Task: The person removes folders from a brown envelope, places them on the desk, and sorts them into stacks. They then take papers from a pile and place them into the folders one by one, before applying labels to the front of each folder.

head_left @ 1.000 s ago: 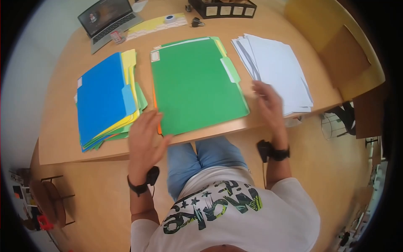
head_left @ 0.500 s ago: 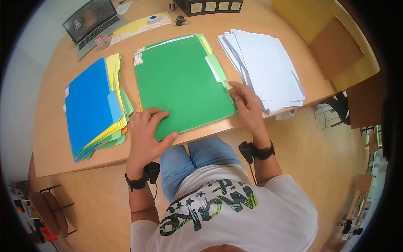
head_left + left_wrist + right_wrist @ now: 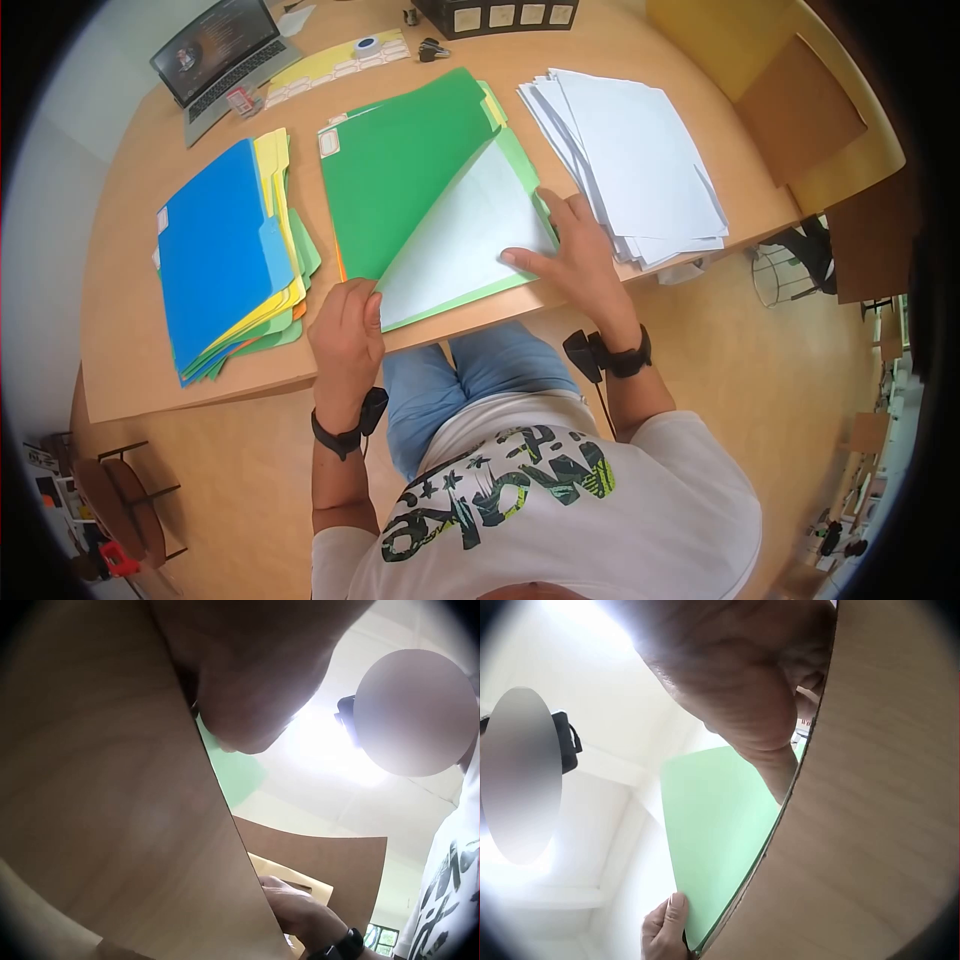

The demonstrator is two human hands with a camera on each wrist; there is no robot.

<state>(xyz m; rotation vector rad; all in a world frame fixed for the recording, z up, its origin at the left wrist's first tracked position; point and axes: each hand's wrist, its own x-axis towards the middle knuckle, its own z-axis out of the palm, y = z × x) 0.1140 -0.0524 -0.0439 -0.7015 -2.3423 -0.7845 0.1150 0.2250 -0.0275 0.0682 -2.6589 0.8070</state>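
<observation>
A green file folder (image 3: 400,170) lies on the table, its front cover lifted along the near right side. White paper (image 3: 470,235) shows inside, edged by the light green inner face of the folder. My left hand (image 3: 348,325) pinches the cover at its near left side; the right wrist view shows those fingertips (image 3: 676,901) on the raised light green sheet (image 3: 712,817). My right hand (image 3: 585,260) is spread at the folder's right edge, its thumb reaching over the paper and its fingers along the tabs.
Left of the green folder is a stack of folders with a blue one (image 3: 220,250) on top. A stack of white paper (image 3: 640,160) lies to the right. Farther back are a laptop (image 3: 225,60), label sheets (image 3: 330,70), binder clips (image 3: 432,50) and a black box (image 3: 495,18).
The right hand has come in to the folder's right edge and spread over it. The folder's cover has lifted, baring white paper, and the left hand has gone from lying on it to pinching it.
</observation>
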